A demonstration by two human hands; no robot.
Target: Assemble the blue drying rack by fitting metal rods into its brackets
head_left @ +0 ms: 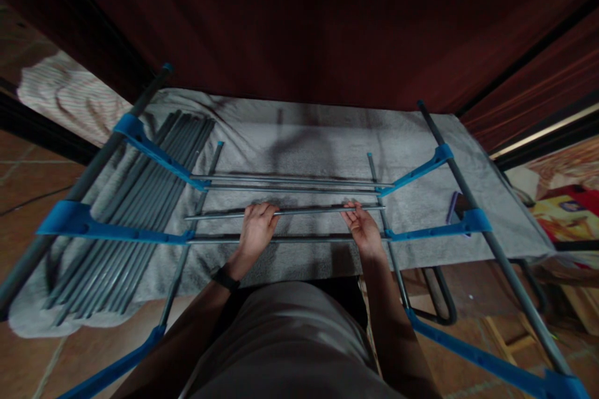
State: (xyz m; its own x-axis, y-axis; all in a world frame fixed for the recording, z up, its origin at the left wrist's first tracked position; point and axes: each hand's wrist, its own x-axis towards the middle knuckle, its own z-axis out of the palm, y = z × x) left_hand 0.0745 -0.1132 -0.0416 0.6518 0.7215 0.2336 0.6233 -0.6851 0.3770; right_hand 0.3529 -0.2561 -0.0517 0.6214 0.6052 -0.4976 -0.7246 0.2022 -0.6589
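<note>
Evidently your left hand (258, 225) wraps closed round a rod (309, 210) — your right hand (361, 228) pinches it; tubes (140, 199) lie left of both.

Dim light is being cast over a brown tiled floor (23, 181), while a cloth-covered tabletop (327, 137) is being backed by a dark red curtain (299, 25).

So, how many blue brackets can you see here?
6: upper left bracket, middle left bracket, lower left bracket, upper right bracket, middle right bracket and lower right bracket. The lower two run off the picture's bottom edge; others could be out of view.
</note>
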